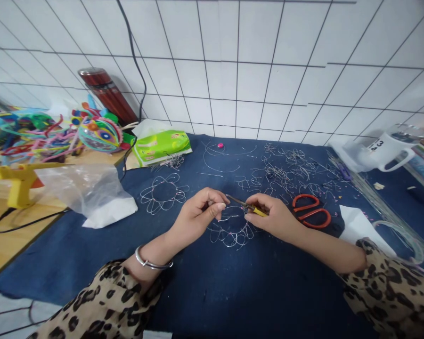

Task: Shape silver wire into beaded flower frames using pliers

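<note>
My left hand is closed in a pinch on the rim of a silver wire flower frame that lies on the dark blue cloth. My right hand is closed round small yellow-handled pliers, whose tip points left toward my left fingers and the wire. A second finished wire flower lies to the left of my left hand. Red-handled scissors rest just right of my right hand.
Loose wire pieces are scattered behind the hands. A green tissue pack, a clear plastic bag, a yellow glue gun and colourful craft pieces sit at left. A white mug and white paper lie at right.
</note>
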Available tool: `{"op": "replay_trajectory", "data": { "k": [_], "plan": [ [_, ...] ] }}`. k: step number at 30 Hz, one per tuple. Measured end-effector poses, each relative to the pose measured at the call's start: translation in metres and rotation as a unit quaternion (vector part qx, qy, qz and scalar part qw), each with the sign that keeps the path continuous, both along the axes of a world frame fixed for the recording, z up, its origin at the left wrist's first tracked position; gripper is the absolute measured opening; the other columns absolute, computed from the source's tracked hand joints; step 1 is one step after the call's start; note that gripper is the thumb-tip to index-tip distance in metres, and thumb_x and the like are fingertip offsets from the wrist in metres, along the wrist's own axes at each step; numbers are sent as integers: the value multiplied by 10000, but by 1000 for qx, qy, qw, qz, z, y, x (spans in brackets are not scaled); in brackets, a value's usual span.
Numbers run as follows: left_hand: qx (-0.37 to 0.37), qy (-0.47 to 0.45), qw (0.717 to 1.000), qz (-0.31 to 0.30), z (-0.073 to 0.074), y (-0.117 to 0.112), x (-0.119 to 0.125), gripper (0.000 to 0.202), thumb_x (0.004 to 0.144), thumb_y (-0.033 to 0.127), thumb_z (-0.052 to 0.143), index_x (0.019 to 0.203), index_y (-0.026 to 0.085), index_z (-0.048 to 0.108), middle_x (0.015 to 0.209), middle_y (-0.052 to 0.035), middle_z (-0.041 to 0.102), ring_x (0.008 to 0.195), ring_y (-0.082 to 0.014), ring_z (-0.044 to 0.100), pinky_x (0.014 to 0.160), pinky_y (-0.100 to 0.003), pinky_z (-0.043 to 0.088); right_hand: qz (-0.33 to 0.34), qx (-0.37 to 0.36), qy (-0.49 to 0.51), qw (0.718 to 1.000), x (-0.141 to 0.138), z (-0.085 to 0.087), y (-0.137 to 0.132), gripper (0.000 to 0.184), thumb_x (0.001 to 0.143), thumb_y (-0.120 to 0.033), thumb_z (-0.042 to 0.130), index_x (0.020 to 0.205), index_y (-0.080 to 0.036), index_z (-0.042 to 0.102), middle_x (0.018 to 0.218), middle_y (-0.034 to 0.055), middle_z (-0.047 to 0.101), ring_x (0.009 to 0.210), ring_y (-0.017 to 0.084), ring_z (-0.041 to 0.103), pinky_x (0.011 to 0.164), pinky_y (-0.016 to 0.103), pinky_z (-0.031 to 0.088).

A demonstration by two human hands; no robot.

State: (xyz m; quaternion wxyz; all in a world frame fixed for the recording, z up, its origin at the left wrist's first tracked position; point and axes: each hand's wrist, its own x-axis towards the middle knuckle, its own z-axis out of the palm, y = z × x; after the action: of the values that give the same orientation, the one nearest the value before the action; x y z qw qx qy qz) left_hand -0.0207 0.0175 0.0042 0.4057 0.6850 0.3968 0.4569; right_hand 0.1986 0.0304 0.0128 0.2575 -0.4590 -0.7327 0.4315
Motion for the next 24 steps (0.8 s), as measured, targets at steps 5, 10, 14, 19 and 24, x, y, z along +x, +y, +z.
{"op": "replay_trajectory", "data": {
  "k": [5, 10, 14, 19, 24],
  "plan": [
    [-26, -16, 1000, 7, -4, 4, -1, 155, 854, 282, 559, 771, 155, 529, 899, -54, 574, 784, -134, 548, 641, -246, 452, -2, -30, 40, 999, -4, -15, -1, 200, 738, -287, 586, 921, -210, 563, 798, -15, 571, 711, 116, 543, 688, 276, 452],
    [-42, -9, 999, 8, -5, 6, 0, 173, 851, 295, 559, 756, 154, 528, 885, -40, 552, 720, -112, 511, 603, -229, 425, 0, -39, 58, 998, -4, -17, -2, 198, 740, -281, 594, 922, -211, 561, 805, -12, 570, 714, 115, 545, 692, 277, 455],
    [-59, 2, 998, 3, -4, 5, 0, 174, 854, 305, 555, 777, 152, 524, 844, -36, 568, 633, -95, 474, 591, -232, 417, -16, -36, 77, 996, 1, -8, 2, 235, 745, -317, 607, 950, -211, 564, 855, -2, 585, 763, 123, 560, 737, 295, 459],
    [-63, 29, 997, 18, -7, 6, -2, 148, 854, 299, 552, 822, 155, 540, 752, -23, 584, 623, -105, 503, 602, -242, 415, -62, 1, 88, 994, 13, 7, 15, 257, 753, -361, 606, 959, -212, 571, 948, 30, 606, 868, 161, 579, 809, 343, 451],
    [-56, 77, 995, 14, -13, 11, -5, 128, 860, 277, 530, 813, 159, 546, 694, -6, 561, 628, -112, 509, 596, -242, 411, -44, 4, 22, 999, 23, 14, 27, 244, 765, -405, 586, 916, -214, 577, 921, 31, 615, 863, 177, 582, 785, 352, 442]
  ]
}}
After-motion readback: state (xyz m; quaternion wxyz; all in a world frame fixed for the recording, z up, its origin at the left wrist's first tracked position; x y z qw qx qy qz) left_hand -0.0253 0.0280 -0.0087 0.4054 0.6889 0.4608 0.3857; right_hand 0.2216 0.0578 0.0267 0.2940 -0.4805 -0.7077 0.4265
